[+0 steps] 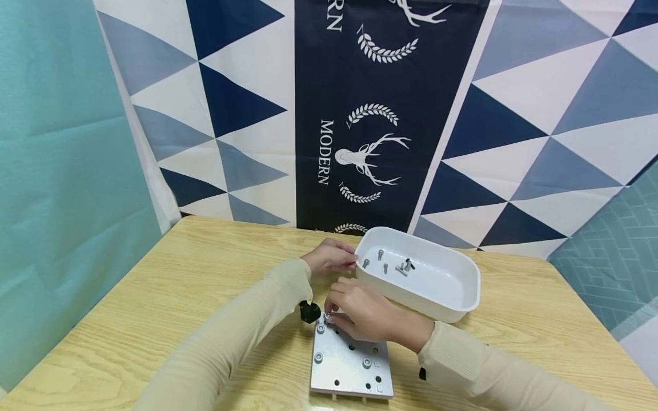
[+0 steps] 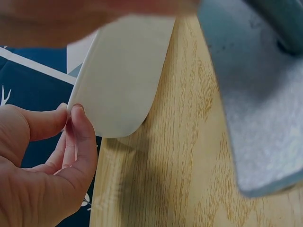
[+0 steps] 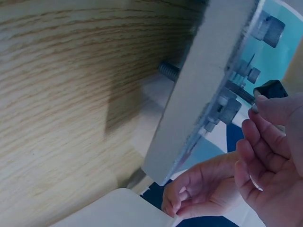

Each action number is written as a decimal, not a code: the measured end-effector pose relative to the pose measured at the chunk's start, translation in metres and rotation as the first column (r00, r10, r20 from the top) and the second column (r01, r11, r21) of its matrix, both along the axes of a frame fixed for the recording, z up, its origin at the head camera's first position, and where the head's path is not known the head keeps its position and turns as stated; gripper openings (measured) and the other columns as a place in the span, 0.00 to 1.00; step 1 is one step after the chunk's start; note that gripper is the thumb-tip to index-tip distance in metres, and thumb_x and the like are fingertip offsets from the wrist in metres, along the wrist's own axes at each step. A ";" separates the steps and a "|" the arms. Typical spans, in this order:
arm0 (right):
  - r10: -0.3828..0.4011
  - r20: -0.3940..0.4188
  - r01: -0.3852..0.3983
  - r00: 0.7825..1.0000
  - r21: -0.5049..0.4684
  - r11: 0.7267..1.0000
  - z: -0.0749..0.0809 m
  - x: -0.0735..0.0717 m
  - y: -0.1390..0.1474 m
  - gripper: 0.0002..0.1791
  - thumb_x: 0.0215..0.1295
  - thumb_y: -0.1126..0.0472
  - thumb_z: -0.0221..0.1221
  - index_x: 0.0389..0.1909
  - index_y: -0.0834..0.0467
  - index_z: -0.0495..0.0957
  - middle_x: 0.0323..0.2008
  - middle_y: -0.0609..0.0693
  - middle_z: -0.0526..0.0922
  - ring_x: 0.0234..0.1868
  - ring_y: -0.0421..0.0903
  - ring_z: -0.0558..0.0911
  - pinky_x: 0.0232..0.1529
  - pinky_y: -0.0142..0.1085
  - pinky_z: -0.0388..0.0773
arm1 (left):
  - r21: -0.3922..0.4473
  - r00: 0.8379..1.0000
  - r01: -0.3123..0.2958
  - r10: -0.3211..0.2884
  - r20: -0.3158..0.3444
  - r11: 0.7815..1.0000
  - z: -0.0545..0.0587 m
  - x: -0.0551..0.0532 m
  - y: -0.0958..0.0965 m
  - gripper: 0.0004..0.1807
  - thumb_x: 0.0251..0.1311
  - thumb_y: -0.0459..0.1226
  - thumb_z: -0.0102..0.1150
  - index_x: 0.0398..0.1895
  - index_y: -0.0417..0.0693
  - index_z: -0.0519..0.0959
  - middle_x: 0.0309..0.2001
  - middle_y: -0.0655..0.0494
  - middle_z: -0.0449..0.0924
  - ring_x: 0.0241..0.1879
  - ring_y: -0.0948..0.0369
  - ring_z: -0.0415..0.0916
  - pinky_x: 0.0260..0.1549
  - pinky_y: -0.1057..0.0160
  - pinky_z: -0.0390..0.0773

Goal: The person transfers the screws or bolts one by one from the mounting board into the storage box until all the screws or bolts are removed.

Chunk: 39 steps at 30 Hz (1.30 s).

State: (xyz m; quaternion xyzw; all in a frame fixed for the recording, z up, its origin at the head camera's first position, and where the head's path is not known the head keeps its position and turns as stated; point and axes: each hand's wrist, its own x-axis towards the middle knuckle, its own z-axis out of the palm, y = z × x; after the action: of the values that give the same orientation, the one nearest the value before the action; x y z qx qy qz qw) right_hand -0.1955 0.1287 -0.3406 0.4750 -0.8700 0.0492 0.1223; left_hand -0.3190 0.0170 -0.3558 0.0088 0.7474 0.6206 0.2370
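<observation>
My left hand (image 1: 334, 255) pinches the near-left rim of a white plastic tray (image 1: 465, 297) between thumb and fingertips, as the left wrist view shows. Over the far left corner of a silver metal plate (image 1: 349, 379), my right hand (image 1: 365, 308) pinches a socket-head bolt. In the right wrist view, the threaded shank of that bolt (image 3: 242, 93) points toward the plate's top face; whether it has entered a hole is unclear. Other bolts stand in the plate, among them one at the left (image 1: 319, 357) and one at the right (image 1: 367, 362). Several plate holes are bare.
Several loose bolts (image 1: 385, 268) lie in the tray's left half. The plate stands slightly raised above the wooden table (image 1: 231, 251), with bolt ends (image 3: 169, 70) protruding beneath. A black wrist device (image 1: 310, 311) sits beside the plate's far left corner. Patterned cloth hangs behind.
</observation>
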 end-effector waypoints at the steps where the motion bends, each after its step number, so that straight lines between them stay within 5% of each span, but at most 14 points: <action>1: -0.001 0.004 0.001 1.000 -0.001 1.000 0.001 0.000 0.000 0.06 0.61 0.55 0.64 0.36 0.51 0.80 0.34 0.41 0.81 0.39 0.37 0.77 0.44 0.30 0.78 | 0.000 1.000 0.000 0.000 -0.001 1.000 0.000 0.000 0.000 0.13 0.62 0.31 0.59 0.48 0.36 0.80 0.39 0.47 0.83 0.30 0.63 0.78 0.52 0.59 0.83; 11: 0.008 -0.020 -0.009 1.000 -0.023 1.000 0.006 0.003 0.002 0.07 0.59 0.56 0.65 0.36 0.52 0.80 0.34 0.42 0.80 0.39 0.38 0.77 0.44 0.29 0.78 | -0.014 1.000 0.003 -0.003 0.001 1.000 0.000 0.000 -0.002 0.13 0.62 0.31 0.60 0.49 0.36 0.80 0.37 0.49 0.82 0.27 0.65 0.77 0.39 0.68 0.86; 28: -0.030 -0.064 0.025 0.998 -0.069 0.997 0.019 0.000 0.022 0.07 0.56 0.57 0.66 0.33 0.53 0.79 0.33 0.42 0.80 0.40 0.39 0.78 0.48 0.36 0.79 | -0.054 1.000 0.005 -0.006 -0.014 0.999 0.001 0.004 -0.001 0.14 0.61 0.33 0.61 0.50 0.37 0.79 0.44 0.47 0.82 0.31 0.64 0.75 0.49 0.63 0.84; 39: -0.079 -0.131 0.065 0.988 -0.109 0.992 0.026 -0.010 0.046 0.06 0.52 0.60 0.67 0.30 0.52 0.80 0.30 0.41 0.81 0.35 0.38 0.77 0.39 0.34 0.79 | 0.058 0.999 0.007 -0.009 0.033 0.998 0.002 0.003 -0.001 0.14 0.63 0.29 0.58 0.51 0.33 0.77 0.30 0.54 0.77 0.27 0.66 0.76 0.50 0.64 0.83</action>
State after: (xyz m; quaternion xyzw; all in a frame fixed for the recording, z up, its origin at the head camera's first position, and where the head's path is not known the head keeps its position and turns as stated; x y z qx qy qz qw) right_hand -0.2059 0.1746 -0.3144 0.4382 -0.8727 0.0580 0.2075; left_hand -0.3162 0.0156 -0.3536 0.0084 0.7250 0.6411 0.2516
